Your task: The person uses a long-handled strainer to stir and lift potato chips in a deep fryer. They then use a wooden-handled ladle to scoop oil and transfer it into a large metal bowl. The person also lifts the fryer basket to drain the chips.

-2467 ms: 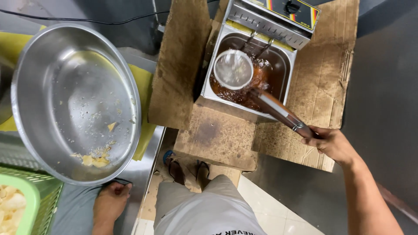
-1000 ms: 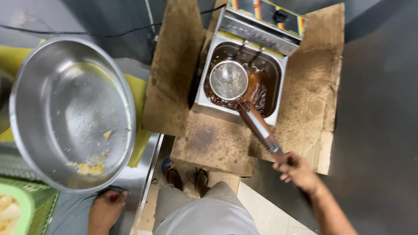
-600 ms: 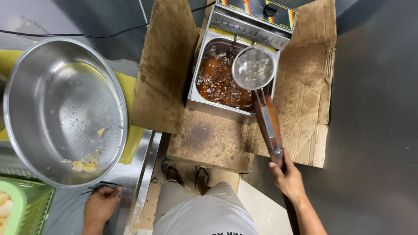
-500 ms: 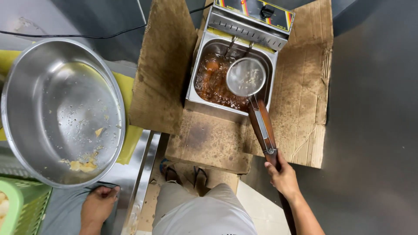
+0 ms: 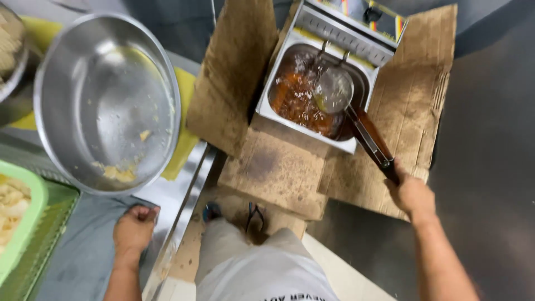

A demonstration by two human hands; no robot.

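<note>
Skimmer (image 5: 333, 89), stiff and light we judge, sits in the far fryer (image 5: 312, 83) oil, our right hand (image 5: 411, 192) closed on its handle end, left hand (image 5: 134, 229) flat on the tabletop (image 5: 83, 256).

I judge this a commercial frying kitchen: a countertop deep fryer (image 5: 312, 95) of hot oil, grease-stained cardboard shielding (image 5: 278, 167), and a large steel bowl (image 5: 106, 100).

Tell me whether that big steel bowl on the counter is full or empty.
Nearly empty. The big steel bowl shows bare metal across most of its inside, with only a few pale yellow scraps near its lower rim.
</note>
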